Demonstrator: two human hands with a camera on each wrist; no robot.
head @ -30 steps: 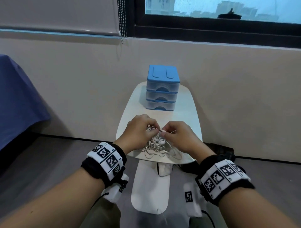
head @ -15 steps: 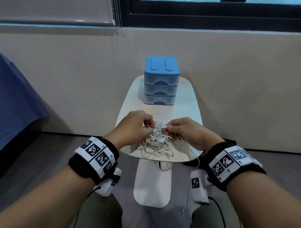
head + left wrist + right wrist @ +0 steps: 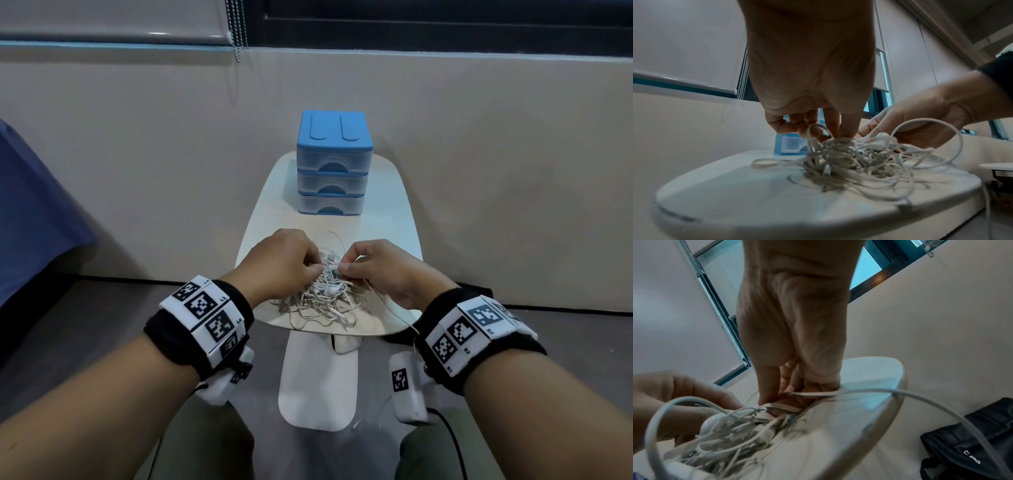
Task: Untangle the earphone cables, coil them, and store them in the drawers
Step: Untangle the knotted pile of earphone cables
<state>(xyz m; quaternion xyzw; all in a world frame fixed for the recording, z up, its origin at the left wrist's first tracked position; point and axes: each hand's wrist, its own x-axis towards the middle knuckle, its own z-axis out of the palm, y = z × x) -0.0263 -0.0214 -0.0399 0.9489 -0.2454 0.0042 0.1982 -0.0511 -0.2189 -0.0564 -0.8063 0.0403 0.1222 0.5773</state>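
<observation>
At the bottom of the head view, two forearms with marker bands reach up the frame toward a small white tabletop (image 3: 387, 219). On its near edge, at frame centre, lies a knot of white cables (image 3: 322, 301), and one loose strand (image 3: 394, 313) trails off the edge toward lower right.

The left hand (image 3: 281, 263) is held over the left side of the knot; in the left wrist view its fingers (image 3: 813, 128) are curled downward and pinched narrowly on strands at the top of the pile. The right hand (image 3: 387, 270) is set just beside it, on the right; in the right wrist view its fingers (image 3: 766, 386) are closed on a flat strand drawn across them. An earbud (image 3: 332, 290) shows near the middle of the heap.

The cables are judged very light, thin and limp: no shape will be kept, and any pull is likely to drag the whole heap across the smooth tabletop. A hard tug would probably tighten the knots or strain the joints at the buds. A free end, a bud or a plug is judged the best place to be gripped, with the heap pinned by the other hand while the strand is fed back through its loops.

Farther up the frame, at the far end of the tabletop, a blue unit of three drawers (image 3: 332, 171) stands against the wall, all appearing closed.
</observation>
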